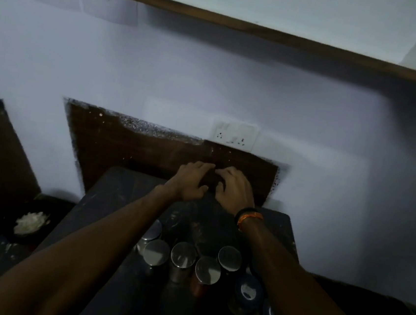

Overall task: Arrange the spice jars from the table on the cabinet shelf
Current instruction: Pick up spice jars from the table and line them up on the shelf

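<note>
I see both hands at the table's (pixel 110 198) far edge, the left hand (pixel 190 181) and right hand (pixel 234 188) curled around something dark between them; I cannot tell what. The spice jars (pixel 184 255) with silver lids cluster between my forearms, blue-lidded jars (pixel 249 290) just beside the right arm. A bowl (pixel 29 223) sits low left. The shelf edge (pixel 266 31) runs overhead, bare wall beneath.

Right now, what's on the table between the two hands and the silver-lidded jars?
In the head view, only bare dark tabletop lies between the hands (left hand, right hand) and the silver-lidded jars.
</note>
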A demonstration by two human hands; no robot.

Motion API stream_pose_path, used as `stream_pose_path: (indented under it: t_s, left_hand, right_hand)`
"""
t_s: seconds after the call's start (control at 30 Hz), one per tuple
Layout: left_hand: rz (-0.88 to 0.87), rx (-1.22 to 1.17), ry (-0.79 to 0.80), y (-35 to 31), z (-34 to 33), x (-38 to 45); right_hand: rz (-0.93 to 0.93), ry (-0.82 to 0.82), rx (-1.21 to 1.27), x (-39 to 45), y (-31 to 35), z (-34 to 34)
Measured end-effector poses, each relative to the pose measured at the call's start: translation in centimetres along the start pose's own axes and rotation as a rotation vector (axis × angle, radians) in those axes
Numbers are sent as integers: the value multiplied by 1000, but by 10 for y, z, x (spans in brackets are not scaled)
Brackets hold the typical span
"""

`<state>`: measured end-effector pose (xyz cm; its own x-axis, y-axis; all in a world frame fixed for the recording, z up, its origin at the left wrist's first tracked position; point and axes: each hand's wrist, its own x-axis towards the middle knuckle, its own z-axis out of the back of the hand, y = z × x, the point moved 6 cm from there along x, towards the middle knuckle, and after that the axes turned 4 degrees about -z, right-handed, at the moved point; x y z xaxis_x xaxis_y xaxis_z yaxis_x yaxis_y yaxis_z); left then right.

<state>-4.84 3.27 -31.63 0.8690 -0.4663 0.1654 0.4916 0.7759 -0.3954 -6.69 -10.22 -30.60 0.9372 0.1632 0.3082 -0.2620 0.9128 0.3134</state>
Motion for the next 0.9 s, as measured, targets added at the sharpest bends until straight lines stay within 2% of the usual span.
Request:
stream_pose_path:
  t_s: [0.2,0.4,0.63,0.7,0.9]
  left_hand:
    - [105,-63,157,28,-62,-45]
    - [220,-71,207,46,-109,-83]
    - [240,-48,284,55,-141,-114]
    - [235,-50,278,56,-147,-120]
    - [204,-45,239,56,-155,-129]
  right_hand:
    - [-48,230,71,-40,-3,-64]
    - [-128,359,122,-89,-10,-115]
    - [-138,584,117,-134,-8,-163]
    - [-119,599,74,-142,-6,-171]
    - [-117,488,16,-150,0,-180]
